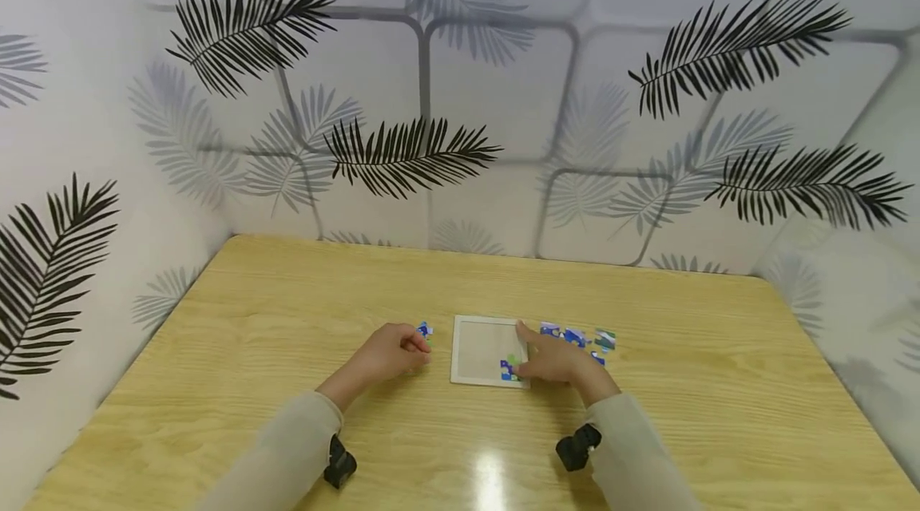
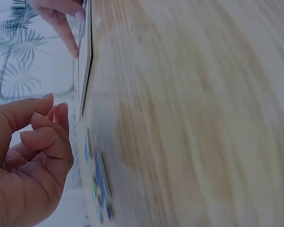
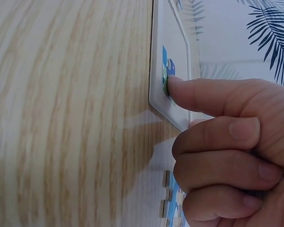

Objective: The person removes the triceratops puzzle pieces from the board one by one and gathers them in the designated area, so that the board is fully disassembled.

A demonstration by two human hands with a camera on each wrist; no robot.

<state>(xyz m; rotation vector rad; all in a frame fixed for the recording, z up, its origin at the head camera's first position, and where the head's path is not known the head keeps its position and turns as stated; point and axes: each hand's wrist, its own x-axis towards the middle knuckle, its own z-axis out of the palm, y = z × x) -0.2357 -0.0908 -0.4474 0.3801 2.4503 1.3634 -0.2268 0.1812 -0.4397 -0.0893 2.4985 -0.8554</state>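
A shallow white puzzle frame (image 1: 455, 351) lies flat on the table. A few joined jigsaw pieces (image 1: 506, 370), blue and green, sit in its lower right corner. My right hand (image 1: 559, 359) is over the frame's right side. Its straight thumb (image 3: 194, 92) presses on these pieces, and its index finger reaches the frame's upper right corner. The other fingers are curled in. Left of the frame hovers my left hand (image 1: 388, 351), its fingers loosely curled with nothing between them. Beside it lie some loose pieces (image 2: 102, 177), partly hidden by the hand in the head view.
More blue, white and green jigsaw pieces (image 1: 575, 337) lie right of the frame, some behind the right hand. The wooden table (image 1: 323, 279) meets a leaf-patterned wall covering (image 1: 496, 207) at its back and sides. Both wrists wear black devices (image 1: 578, 447).
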